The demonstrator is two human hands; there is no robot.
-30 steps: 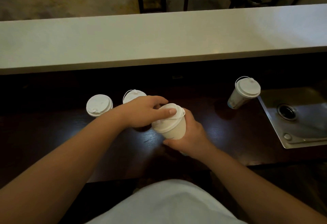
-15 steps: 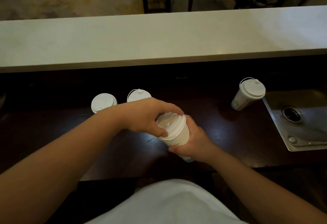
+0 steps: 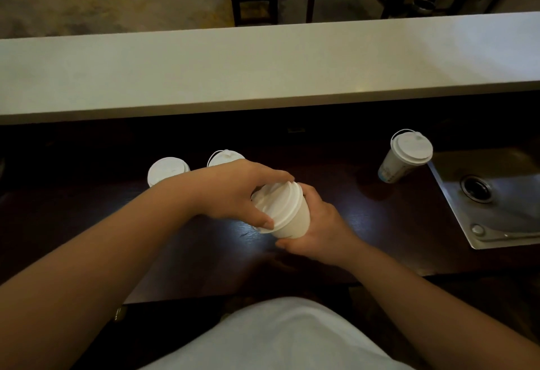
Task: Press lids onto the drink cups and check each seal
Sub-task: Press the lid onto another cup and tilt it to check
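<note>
A white paper cup [image 3: 295, 223] sits tilted toward the left above the dark counter, held around its body by my right hand [image 3: 318, 232]. Its white lid [image 3: 282, 206] is on the rim, and my left hand [image 3: 236, 191] is clamped over the lid's left side, thumb on the near edge. Two more lidded cups stand behind my left arm: one [image 3: 166, 169] at the left and one [image 3: 223, 157] partly hidden by my hand. A fourth lidded cup [image 3: 404, 156] stands alone at the right, near the sink.
A steel sink [image 3: 496, 194] with a drain is set into the dark counter [image 3: 380, 223] at the right. A raised pale bar top [image 3: 263, 68] runs across behind the cups. Chairs and table legs stand on the floor beyond it.
My left hand has shifted from the far side of the lid to grip its left edge, thumb now at the near rim. The cup tilts further left.
</note>
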